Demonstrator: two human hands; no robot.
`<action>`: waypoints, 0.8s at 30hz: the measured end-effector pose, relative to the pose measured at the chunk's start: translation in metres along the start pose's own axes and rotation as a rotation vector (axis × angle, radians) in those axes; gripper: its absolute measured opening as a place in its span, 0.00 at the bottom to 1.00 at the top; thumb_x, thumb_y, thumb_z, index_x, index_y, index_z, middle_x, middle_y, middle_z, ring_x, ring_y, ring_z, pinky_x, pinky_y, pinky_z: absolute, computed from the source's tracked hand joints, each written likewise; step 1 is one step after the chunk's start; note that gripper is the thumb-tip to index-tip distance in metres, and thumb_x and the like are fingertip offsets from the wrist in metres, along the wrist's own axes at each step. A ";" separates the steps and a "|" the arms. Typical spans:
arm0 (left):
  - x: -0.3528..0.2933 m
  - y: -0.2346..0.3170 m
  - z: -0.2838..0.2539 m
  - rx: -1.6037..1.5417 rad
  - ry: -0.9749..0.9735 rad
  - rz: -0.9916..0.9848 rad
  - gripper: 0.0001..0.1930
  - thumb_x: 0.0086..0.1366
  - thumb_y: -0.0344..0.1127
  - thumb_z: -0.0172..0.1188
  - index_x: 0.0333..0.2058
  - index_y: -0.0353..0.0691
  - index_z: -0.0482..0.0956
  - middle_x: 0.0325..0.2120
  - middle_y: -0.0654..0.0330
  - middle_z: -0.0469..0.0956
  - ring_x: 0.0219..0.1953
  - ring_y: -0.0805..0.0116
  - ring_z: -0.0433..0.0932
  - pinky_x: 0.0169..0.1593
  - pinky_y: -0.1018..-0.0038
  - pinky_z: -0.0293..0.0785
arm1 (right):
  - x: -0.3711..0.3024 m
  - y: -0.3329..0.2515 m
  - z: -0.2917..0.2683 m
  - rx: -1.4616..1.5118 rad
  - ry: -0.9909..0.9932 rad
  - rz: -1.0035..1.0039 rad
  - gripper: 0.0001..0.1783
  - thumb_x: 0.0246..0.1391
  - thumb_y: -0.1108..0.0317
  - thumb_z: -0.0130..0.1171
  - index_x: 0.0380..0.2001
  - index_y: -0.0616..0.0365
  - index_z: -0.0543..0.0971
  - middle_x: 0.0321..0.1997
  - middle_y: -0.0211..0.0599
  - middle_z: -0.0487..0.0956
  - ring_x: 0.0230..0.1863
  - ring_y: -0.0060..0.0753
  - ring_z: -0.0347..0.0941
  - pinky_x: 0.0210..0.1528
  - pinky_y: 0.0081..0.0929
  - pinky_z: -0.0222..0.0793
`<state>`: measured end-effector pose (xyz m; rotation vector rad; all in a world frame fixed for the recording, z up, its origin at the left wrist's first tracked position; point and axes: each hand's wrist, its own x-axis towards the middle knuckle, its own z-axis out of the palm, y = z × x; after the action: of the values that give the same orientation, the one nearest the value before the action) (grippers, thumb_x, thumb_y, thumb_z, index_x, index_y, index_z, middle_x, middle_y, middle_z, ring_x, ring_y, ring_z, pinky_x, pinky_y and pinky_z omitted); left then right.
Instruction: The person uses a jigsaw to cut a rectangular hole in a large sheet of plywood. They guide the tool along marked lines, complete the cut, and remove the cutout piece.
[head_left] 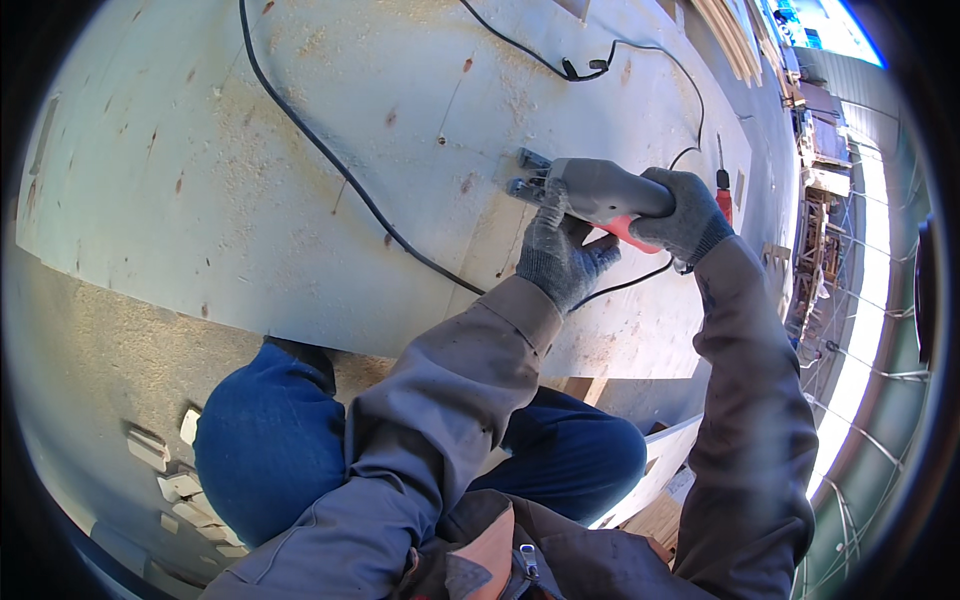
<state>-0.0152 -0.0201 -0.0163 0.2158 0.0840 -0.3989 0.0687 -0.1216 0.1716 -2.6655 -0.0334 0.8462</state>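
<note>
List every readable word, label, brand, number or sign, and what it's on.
No readable text in view.
Power tool: no legible marking on the visible side.
Screwdriver: too small to read any.
Board: none seen, just knots and dust.

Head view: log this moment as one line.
right hand: holding gray-red power tool by rear | left hand: at tool's front | wooden sheet: sawdust-specked, black cable across
</note>
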 end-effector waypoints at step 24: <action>-0.001 0.018 0.012 -0.173 0.135 -0.126 0.32 0.64 0.34 0.67 0.62 0.40 0.62 0.61 0.52 0.68 0.63 0.62 0.70 0.66 0.62 0.69 | 0.004 0.001 -0.001 -0.019 0.022 -0.033 0.17 0.37 0.67 0.70 0.32 0.62 0.81 0.24 0.43 0.80 0.27 0.33 0.78 0.35 0.32 0.74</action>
<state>-0.0086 -0.0063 -0.0013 0.0668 0.2642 -0.4994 0.0726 -0.1226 0.1697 -2.6837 -0.0797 0.8104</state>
